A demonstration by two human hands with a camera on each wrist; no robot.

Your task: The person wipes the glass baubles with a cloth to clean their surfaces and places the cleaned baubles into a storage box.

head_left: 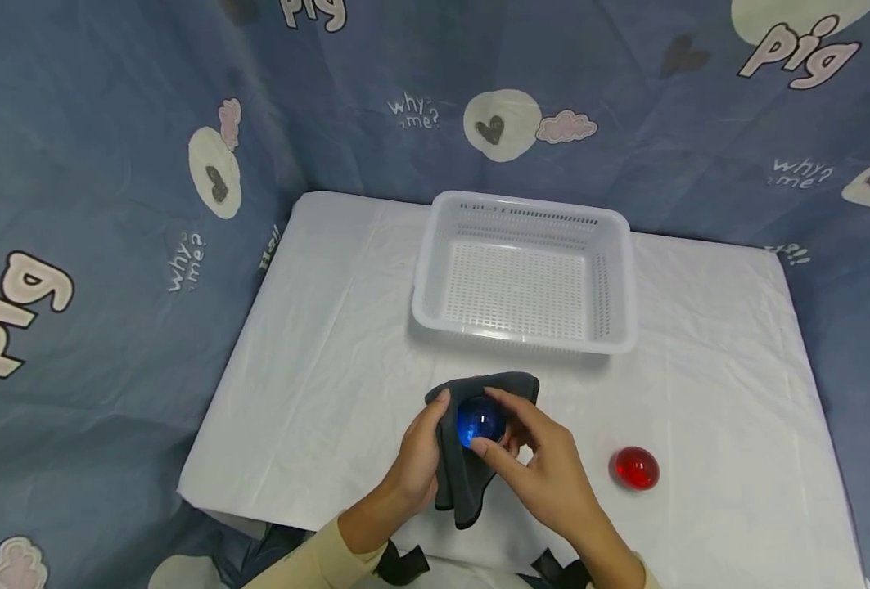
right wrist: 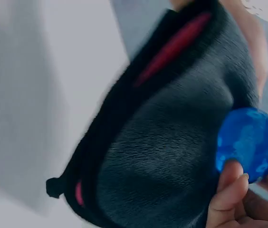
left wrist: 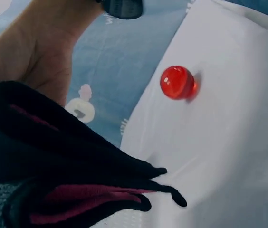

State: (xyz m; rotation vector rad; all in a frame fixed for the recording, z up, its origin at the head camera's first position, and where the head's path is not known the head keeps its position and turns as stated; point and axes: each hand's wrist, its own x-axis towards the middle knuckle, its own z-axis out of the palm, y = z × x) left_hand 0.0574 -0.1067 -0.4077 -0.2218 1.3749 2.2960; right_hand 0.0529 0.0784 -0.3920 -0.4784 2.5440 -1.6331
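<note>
A clear blue ball (head_left: 480, 421) is held in the fingers of my right hand (head_left: 545, 466), against a folded dark grey cloth (head_left: 464, 483). My left hand (head_left: 416, 462) grips that cloth from the left side, its thumb lying on top. In the right wrist view the blue ball (right wrist: 248, 142) touches the cloth's fuzzy grey face (right wrist: 167, 137). Pink shows inside the folds of the cloth (left wrist: 86, 194) in the left wrist view. To the right of my right hand, a clear red ball (head_left: 636, 468) lies on the white table.
A white perforated plastic basket (head_left: 523, 335) stands at the back middle of the white-covered table (head_left: 317, 327). Blue printed fabric (head_left: 376, 74) hangs behind and along the sides of the table.
</note>
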